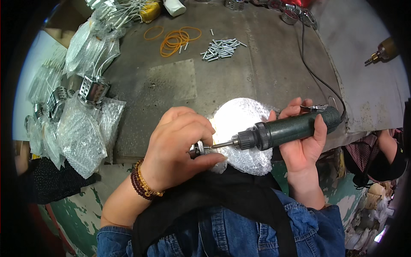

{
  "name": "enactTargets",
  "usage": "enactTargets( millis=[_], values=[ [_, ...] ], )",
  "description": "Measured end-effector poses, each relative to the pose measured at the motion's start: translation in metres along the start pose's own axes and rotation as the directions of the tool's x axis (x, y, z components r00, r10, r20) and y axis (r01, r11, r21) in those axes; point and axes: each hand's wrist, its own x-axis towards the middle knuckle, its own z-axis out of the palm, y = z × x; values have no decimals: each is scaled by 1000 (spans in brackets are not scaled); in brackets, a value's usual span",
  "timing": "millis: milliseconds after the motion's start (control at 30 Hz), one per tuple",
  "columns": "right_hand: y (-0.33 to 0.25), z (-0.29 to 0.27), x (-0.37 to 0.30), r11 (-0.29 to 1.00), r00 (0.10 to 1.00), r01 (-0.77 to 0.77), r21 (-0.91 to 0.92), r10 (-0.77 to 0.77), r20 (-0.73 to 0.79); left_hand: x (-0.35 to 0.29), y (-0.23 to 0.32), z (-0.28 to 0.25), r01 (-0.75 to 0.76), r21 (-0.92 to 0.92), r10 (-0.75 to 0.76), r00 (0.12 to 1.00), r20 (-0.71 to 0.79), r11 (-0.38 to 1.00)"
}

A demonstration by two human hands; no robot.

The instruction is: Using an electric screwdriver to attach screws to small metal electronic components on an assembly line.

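My right hand (302,147) is wrapped round a dark green corded electric screwdriver (295,127), held almost level with its bit pointing left. The bit's tip reaches a small shiny metal part (198,149), which my left hand (180,139) pinches between thumb and fingers. My fingers hide much of that part, so its full shape cannot be made out. Beneath the screwdriver, against the table's front edge, is a bright round piece in bubble wrap (252,160). Whether the small part is joined to it is hidden.
Loose screws (222,49) lie in a pile at the far middle, beside orange rubber bands (172,42). Bubble-wrapped metal fittings with white wires (81,124) crowd the left edge. The screwdriver's black cord (317,77) runs along the right. Another power tool (383,50) points in at far right.
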Motion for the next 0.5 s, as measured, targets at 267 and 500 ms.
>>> enactTargets(
  millis=[267,500],
  values=[
    [9,-2,0,999,997,30,-30,-28,68,-2,-1,2,-17,19,17,1000,-12,1000],
    [14,-3,-1,999,994,30,-39,-25,105,-6,0,6,36,70,-30,997,-77,997]
  ],
)
